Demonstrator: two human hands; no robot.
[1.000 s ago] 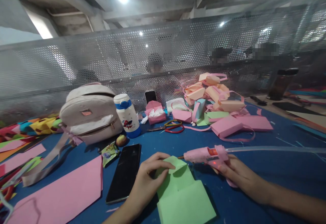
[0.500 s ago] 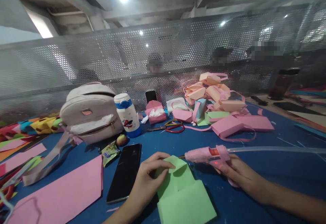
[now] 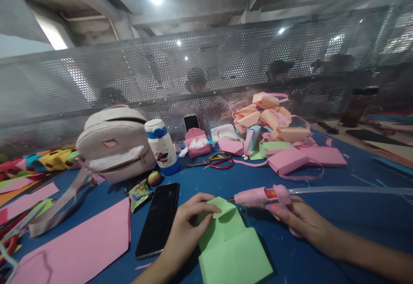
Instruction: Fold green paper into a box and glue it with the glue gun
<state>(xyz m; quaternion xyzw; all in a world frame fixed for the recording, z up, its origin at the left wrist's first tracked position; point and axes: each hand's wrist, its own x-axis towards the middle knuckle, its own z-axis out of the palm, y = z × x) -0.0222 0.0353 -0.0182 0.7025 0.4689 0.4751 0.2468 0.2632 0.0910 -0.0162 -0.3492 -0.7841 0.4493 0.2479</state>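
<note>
My left hand (image 3: 192, 220) is closed on the upper left edge of a folded light-green paper (image 3: 235, 256), thumb and fingers pinching near its raised flap. The paper lies on the blue table with a flap standing up at the top. My right hand (image 3: 305, 221) grips a pink hot glue gun (image 3: 263, 198) by its handle. A small red light glows on the gun, and a long clear glue stick (image 3: 348, 190) runs out of its back to the right. The metal nozzle tip points left and sits at the paper's top flap; whether it touches I cannot tell.
A black phone (image 3: 158, 219) and large pink paper sheets (image 3: 80, 243) lie to the left. Behind stand a pale backpack (image 3: 112, 142), a bottle (image 3: 162, 148), scissors (image 3: 221, 160) and a pile of folded paper boxes (image 3: 274, 122). A perforated metal screen (image 3: 135, 69) closes off the back.
Almost nothing differs. The green paper's lower part has shifted very slightly left; both hands and the glue gun hold nearly the same position.
</note>
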